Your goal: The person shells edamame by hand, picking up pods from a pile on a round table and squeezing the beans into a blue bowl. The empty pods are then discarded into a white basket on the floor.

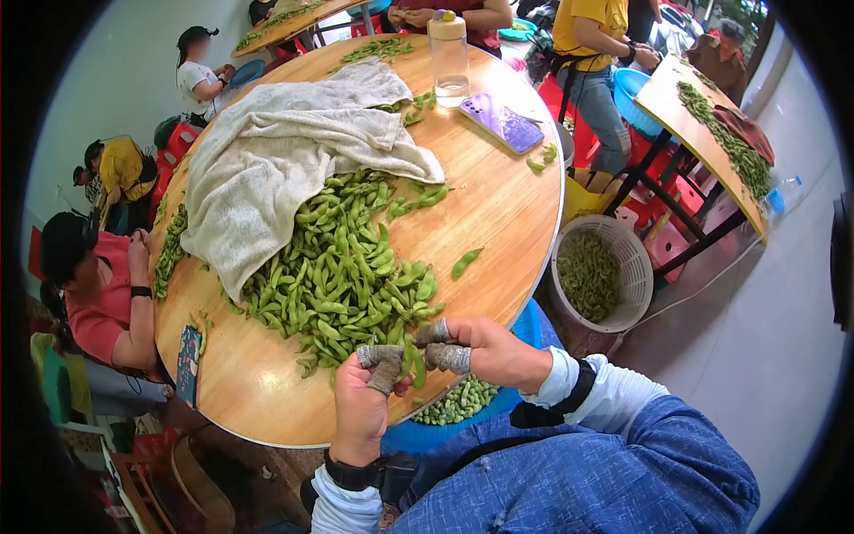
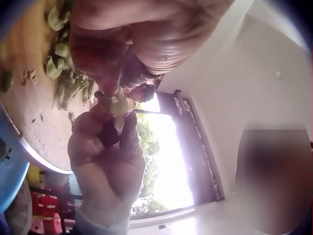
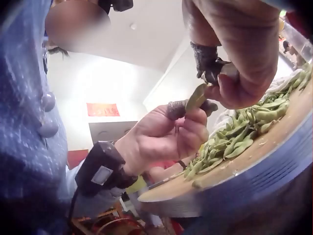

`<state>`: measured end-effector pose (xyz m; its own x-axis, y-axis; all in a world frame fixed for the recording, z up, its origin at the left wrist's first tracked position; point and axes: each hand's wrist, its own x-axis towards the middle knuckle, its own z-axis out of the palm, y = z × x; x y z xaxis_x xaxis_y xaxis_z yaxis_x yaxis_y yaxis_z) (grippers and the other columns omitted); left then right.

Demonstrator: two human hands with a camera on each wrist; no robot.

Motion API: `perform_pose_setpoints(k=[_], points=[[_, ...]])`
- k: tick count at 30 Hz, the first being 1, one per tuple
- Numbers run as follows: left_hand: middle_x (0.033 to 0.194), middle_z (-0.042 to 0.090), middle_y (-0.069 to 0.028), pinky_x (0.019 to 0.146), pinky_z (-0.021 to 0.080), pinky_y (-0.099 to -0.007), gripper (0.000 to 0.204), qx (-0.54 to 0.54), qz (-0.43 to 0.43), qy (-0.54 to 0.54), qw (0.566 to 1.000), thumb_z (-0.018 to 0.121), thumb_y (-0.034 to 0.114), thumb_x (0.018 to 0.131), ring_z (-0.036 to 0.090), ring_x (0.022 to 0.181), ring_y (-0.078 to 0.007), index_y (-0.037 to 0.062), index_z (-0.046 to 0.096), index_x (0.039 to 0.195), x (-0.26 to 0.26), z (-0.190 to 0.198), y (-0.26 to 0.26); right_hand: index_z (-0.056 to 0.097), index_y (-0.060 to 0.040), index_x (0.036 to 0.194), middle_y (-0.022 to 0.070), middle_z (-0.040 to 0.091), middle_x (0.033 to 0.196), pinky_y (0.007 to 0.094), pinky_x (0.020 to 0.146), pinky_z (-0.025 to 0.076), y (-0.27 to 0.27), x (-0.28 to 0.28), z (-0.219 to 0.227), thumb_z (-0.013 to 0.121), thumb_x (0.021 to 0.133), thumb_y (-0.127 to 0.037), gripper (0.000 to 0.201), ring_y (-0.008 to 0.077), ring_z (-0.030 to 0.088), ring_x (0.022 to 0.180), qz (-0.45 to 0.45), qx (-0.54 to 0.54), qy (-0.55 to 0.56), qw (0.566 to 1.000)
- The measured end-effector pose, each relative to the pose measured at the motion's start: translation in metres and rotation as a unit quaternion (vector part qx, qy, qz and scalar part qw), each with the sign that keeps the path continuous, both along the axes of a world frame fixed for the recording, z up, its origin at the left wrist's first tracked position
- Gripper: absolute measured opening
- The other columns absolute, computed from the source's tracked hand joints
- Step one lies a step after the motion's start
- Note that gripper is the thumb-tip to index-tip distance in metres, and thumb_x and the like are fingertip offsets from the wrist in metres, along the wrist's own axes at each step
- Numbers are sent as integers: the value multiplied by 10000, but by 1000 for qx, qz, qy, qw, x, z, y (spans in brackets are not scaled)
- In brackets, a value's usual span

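A green edamame pod (image 1: 413,365) is pinched between the wrapped thumb and finger of my left hand (image 1: 360,414). My right hand (image 1: 507,356) meets it at the pod's end, its wrapped thumb and fingertips closing on the tip, as the pod (image 3: 196,99) in the right wrist view shows. Grey wrapping covers the working fingers of both hands. Just beyond them lies a large heap of edamame pods (image 1: 342,276) on the round wooden table (image 1: 498,214). Below the table edge, under my hands, a blue basin (image 1: 414,438) holds shelled green beans (image 1: 461,402).
A pale towel (image 1: 258,160) covers part of the heap. Farther back are a water bottle (image 1: 449,62) and a purple phone (image 1: 503,123); a patterned phone (image 1: 188,365) lies left. A white basket (image 1: 633,276) of pods stands on the floor right. Other people sit around nearby tables.
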<state>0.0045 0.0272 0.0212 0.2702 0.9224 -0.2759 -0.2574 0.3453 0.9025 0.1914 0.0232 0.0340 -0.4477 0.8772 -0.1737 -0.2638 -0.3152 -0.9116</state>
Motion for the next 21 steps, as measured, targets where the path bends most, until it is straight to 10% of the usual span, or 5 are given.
perform_pose_setpoints(k=[17,21], points=[[814,619,-55,662,461,-228,195,63,-48,85,993,636,-4,741,569,713,-101,-33,573,923,6,7,5,529,43,981,47,592,836,244,724,427,13,1,-8,534,828,-63,186,96,524,790,38,172,-99,979],[777,620,-62,636,449,-227,235,281,126,294,905,671,58,728,555,669,-109,-22,579,929,8,-2,-5,528,33,989,38,588,881,240,744,429,7,-7,-13,540,831,-64,185,99,527,815,-76,95,-9,993]])
